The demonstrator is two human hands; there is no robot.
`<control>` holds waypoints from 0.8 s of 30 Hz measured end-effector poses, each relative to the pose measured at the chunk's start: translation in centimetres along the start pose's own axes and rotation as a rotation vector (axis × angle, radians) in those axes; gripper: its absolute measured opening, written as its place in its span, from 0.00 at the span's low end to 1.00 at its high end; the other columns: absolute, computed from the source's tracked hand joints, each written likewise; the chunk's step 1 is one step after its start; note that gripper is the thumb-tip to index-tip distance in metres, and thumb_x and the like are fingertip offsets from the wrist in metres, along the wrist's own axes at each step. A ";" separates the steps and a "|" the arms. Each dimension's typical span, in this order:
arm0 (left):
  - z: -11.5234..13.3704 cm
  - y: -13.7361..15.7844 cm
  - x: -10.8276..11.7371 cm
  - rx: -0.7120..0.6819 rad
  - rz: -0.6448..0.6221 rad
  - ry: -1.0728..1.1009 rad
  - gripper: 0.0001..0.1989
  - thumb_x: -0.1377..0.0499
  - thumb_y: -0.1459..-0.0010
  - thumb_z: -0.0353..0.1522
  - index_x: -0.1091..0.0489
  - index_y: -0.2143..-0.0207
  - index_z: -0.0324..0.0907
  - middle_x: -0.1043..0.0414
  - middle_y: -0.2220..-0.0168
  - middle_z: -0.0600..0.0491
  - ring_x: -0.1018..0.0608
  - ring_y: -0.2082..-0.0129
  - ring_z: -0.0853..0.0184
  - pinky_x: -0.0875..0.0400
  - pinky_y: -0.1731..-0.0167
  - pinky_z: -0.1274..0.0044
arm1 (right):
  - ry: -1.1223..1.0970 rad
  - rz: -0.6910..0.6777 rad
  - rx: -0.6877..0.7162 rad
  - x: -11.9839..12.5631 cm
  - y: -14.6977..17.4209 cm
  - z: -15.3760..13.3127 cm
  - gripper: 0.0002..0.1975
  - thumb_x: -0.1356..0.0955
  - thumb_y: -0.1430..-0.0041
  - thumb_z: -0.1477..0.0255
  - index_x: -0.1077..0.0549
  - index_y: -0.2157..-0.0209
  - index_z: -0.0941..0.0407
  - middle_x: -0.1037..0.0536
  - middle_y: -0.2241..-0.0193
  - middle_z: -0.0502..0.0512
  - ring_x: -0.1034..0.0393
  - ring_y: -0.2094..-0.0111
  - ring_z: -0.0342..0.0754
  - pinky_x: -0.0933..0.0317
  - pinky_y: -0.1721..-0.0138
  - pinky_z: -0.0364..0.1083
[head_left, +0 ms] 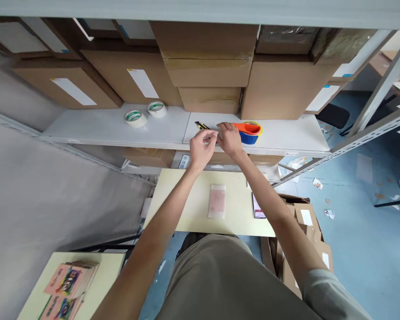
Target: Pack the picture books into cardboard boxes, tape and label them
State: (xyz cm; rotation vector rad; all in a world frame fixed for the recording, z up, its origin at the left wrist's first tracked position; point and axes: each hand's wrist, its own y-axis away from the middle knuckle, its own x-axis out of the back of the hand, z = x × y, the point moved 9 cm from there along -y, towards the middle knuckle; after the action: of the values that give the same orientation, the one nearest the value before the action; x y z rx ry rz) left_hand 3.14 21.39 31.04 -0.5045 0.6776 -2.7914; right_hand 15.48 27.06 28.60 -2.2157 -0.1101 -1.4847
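Note:
My left hand (pixel 202 150) is raised at the shelf edge with thumb and fingertips pinched together. Whatever lies in that pinch, if anything, is too small to make out. Close against it, my right hand (pixel 230 139) has its fingers bent and closed toward the left fingertips; their contents are hidden. Just right of the right hand sits an orange and blue tape dispenser (pixel 249 131) on the shelf. A yellow and black utility knife (pixel 202 126) lies behind the hands. Below them, a pink packet in a clear sleeve (pixel 217 201) rests flat on the pale yellow table.
Two tape rolls (pixel 135 118) stand on the shelf (pixel 103 126) at left, before stacked cardboard boxes (pixel 280 86). A phone (pixel 258 208) lies by the table's right edge. Pink booklets (pixel 66 281) are piled on a side table. Boxes (pixel 306 222) fill the floor at right.

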 end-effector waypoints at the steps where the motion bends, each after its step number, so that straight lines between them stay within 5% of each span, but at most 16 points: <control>1: -0.2 0.2 0.4 0.002 0.001 -0.012 0.07 0.39 0.31 0.31 0.20 0.58 0.43 0.15 0.56 0.49 0.14 0.55 0.64 0.18 0.56 0.76 | 0.004 -0.046 0.002 -1.0 -0.5 -0.8 0.20 0.38 0.22 0.70 0.26 0.37 0.62 0.22 0.39 0.71 0.31 0.38 0.64 0.38 0.37 0.58; 7: -3.9 2.4 3.4 0.057 0.009 -0.110 0.12 0.42 0.33 0.26 0.18 0.55 0.44 0.14 0.55 0.49 0.14 0.55 0.64 0.18 0.55 0.75 | -0.004 -0.158 -0.109 -6.5 -3.2 -1.4 0.21 0.37 0.24 0.70 0.27 0.37 0.64 0.23 0.40 0.75 0.32 0.38 0.67 0.37 0.37 0.61; 12: -14.1 9.9 3.9 0.229 -0.130 -0.265 0.12 0.42 0.31 0.28 0.19 0.51 0.45 0.15 0.51 0.48 0.14 0.52 0.62 0.18 0.51 0.71 | -0.152 0.012 -0.075 -8.1 -0.9 0.1 0.26 0.46 0.18 0.63 0.32 0.32 0.60 0.24 0.40 0.69 0.34 0.35 0.66 0.40 0.33 0.67; 17: -24.1 23.9 1.4 0.438 -0.579 -0.573 0.19 0.41 0.35 0.25 0.22 0.43 0.39 0.20 0.40 0.37 0.20 0.38 0.50 0.25 0.34 0.58 | -0.357 0.143 -0.089 -6.7 10.5 -0.3 0.29 0.48 0.17 0.53 0.37 0.27 0.52 0.28 0.34 0.64 0.34 0.33 0.64 0.40 0.31 0.69; 20: -26.1 30.3 -0.6 0.387 -0.801 -0.630 0.29 0.42 0.38 0.24 0.29 0.34 0.36 0.37 0.25 0.33 0.36 0.23 0.44 0.36 0.27 0.51 | -0.417 0.122 -0.248 -6.8 18.9 -1.0 0.27 0.44 0.18 0.53 0.35 0.28 0.50 0.25 0.36 0.65 0.31 0.34 0.64 0.34 0.34 0.68; 24: -26.9 34.3 -3.2 0.302 -0.880 -0.591 0.35 0.43 0.36 0.28 0.39 0.27 0.32 0.54 0.19 0.30 0.52 0.18 0.39 0.46 0.24 0.43 | -0.457 0.088 -0.598 -9.1 28.8 -0.9 0.24 0.38 0.20 0.55 0.30 0.32 0.50 0.21 0.41 0.66 0.25 0.40 0.61 0.26 0.42 0.62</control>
State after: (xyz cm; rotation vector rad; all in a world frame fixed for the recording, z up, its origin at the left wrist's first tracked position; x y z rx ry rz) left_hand 0.49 3.32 -8.66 -1.8044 -0.1582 -3.0764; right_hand 20.11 2.87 11.10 -2.9617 0.3254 -1.0204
